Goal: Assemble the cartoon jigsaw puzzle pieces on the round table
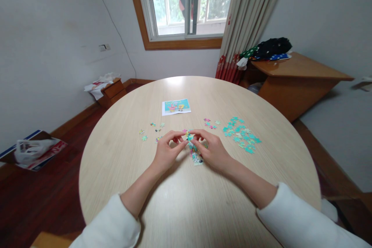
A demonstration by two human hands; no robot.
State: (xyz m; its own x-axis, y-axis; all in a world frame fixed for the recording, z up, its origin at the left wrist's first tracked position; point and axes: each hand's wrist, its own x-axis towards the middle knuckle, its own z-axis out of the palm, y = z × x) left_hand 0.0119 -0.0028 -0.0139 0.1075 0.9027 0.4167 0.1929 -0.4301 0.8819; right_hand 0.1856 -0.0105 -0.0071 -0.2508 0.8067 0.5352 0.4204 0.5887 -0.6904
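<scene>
Above the middle of the table, my left hand [167, 146] and my right hand [212, 148] almost meet, thumbs and forefingers bent toward each other. Between their fingertips are small colourful jigsaw puzzle pieces [190, 138], pinched from both sides; the fingers partly cover them. Just below, a joined strip of jigsaw puzzle [197, 159] lies on the table, partly hidden by my right hand. Beyond my hands rests a picture card [176, 107] with a pink and a yellow cartoon figure on a turquoise ground.
Many loose turquoise pieces [242, 133] are spread on the right of the round table [116, 162]. Several pink pieces [209, 124] lie nearer the middle, and a few mixed pieces [144, 138] to the left. A wooden desk [302, 68] with cloths stands at the right.
</scene>
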